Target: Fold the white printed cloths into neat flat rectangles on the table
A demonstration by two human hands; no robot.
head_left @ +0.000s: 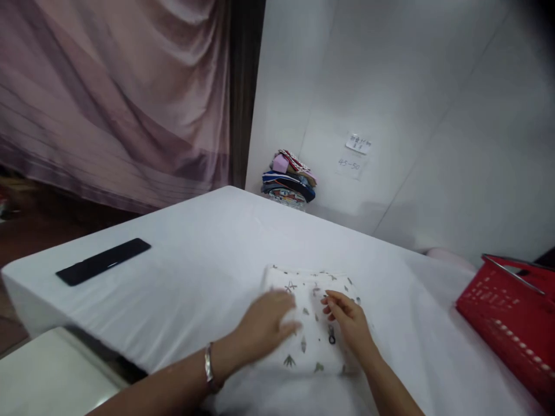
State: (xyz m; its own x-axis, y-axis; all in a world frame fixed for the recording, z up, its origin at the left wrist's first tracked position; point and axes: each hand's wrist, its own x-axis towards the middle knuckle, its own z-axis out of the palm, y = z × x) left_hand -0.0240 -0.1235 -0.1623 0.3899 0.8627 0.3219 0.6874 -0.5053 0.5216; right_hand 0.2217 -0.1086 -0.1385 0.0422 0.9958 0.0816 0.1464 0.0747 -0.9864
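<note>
A folded white cloth with small grey and green prints (313, 289) lies on the white-covered table (195, 260) near its front edge. My left hand (265, 325) rests flat on the cloth's left part, fingers stretched out; a bracelet circles that wrist. My right hand (347, 319) lies on the cloth's right part with its fingers curled, the fingertips pressing the fabric near the middle fold.
A black flat phone-like object (103, 261) lies at the table's left end. A stack of folded colourful clothes (289, 178) sits at the far corner by the white wall. A red plastic basket (511, 315) stands at the right. A pinkish curtain (113, 98) hangs at left.
</note>
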